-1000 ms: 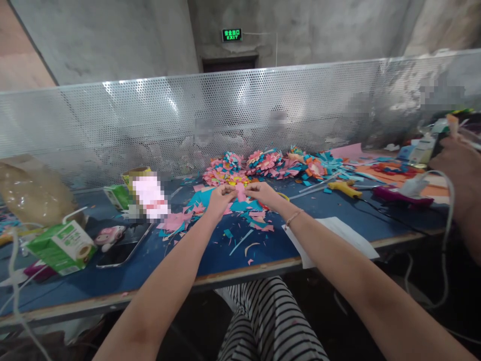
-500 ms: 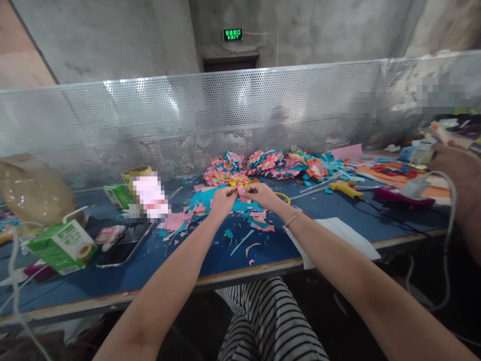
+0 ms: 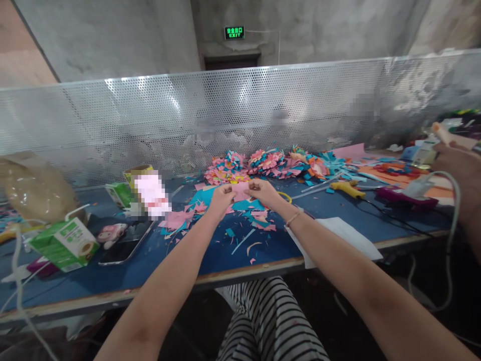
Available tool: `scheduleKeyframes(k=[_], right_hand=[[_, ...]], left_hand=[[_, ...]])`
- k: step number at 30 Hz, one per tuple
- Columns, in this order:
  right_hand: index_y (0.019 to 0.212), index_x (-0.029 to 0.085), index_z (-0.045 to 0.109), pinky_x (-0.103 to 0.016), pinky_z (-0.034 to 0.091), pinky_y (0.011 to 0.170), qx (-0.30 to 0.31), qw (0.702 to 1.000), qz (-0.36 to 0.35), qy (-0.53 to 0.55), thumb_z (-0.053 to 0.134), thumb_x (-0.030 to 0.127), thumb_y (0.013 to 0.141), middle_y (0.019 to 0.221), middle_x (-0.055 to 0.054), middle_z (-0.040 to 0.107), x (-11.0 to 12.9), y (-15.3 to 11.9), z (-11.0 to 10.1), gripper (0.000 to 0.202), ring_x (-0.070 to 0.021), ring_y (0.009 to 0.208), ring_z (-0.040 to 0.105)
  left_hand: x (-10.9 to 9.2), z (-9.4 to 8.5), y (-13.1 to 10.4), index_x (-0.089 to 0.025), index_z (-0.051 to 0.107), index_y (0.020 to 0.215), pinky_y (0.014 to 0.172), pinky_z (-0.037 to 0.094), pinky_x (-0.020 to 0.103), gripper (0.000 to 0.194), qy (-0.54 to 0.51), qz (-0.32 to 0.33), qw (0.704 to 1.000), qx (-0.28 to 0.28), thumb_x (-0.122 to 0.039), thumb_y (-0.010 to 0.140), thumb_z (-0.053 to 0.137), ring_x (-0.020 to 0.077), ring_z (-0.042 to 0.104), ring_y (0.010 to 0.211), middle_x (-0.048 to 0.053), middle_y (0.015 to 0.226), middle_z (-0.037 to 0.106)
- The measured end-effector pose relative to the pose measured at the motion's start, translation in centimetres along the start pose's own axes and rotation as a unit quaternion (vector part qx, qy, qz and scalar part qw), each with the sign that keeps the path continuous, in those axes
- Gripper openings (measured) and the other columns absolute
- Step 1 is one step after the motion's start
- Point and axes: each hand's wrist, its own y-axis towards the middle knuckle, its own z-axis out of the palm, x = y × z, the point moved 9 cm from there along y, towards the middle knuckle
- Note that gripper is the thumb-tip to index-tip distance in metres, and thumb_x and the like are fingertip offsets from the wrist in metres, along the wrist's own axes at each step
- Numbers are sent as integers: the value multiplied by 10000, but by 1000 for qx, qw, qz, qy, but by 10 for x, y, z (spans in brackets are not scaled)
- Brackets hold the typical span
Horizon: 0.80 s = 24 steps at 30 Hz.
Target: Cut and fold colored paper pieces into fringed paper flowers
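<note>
A small pink piece of paper (image 3: 241,191) is stretched between my two hands over the blue table. My left hand (image 3: 222,198) pinches its left end, and my right hand (image 3: 262,193) pinches the right end. Beneath them lies a blue sheet of paper (image 3: 210,196), partly covered by my hands. Pink paper scraps (image 3: 179,219) and other cut bits are scattered around it. Just behind my hands sits a row of pink, blue and yellow paper flowers (image 3: 267,161).
A yellow-handled glue gun (image 3: 347,189) and a purple power strip (image 3: 406,196) lie to the right, near another person's hand (image 3: 451,155). On the left stand a green drink carton (image 3: 64,244) and a phone (image 3: 126,245). A perforated metal screen (image 3: 169,125) closes the back.
My hands have moved slightly apart. The pink paper, bunched between my fingers before, now shows as a wider flat strip.
</note>
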Motion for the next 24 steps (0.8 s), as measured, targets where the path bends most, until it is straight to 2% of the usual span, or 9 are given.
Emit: scheduleKeyframes(k=[5,10,14,16,19,24], right_hand=[[697,165,462,-241,481,516,-8,1000,11,28,609,329,555,598,44,434,-4,1,-3,262,-83,550,465],[691,160,515,-264,466,582,-41,998,19,33,541,256,549,627,13,523,-5,3,-12,173,-110,597,507],[693,151,562,-267,431,659,-60,997,-39,-37,473,190,570,688,-19,581,11,2,-17,157,-128,669,527],[703,151,584,-264,413,667,-68,991,-60,-98,454,172,585,720,-24,595,19,-1,-19,176,-128,678,515],[725,160,605,-259,392,635,-79,978,-82,-177,454,160,607,735,-23,594,29,-5,-19,192,-122,638,480],[744,167,590,-266,411,631,-80,965,-170,-181,448,129,641,839,-48,567,44,-11,-14,179,-131,682,495]], left_hand=[[2,-2,2,-136,630,661,588,463,262,177,-25,-1,1000,-3,-95,511,546,100,534,532,-2,578,589],[6,2,2,-146,647,643,674,482,313,210,-65,-39,997,16,-63,501,516,118,568,579,13,595,616],[7,6,0,-137,642,574,673,486,324,98,-73,-56,995,31,-132,545,549,125,567,587,41,609,624],[5,5,-1,-132,632,563,653,485,313,60,-66,-44,996,27,-186,550,609,116,557,572,39,602,616],[-3,4,-3,-131,627,618,607,481,290,177,-33,2,999,22,-241,502,703,106,545,554,21,596,605],[-8,3,-3,-136,622,713,589,483,280,304,-9,40,999,16,-283,476,742,118,564,591,25,648,622]])
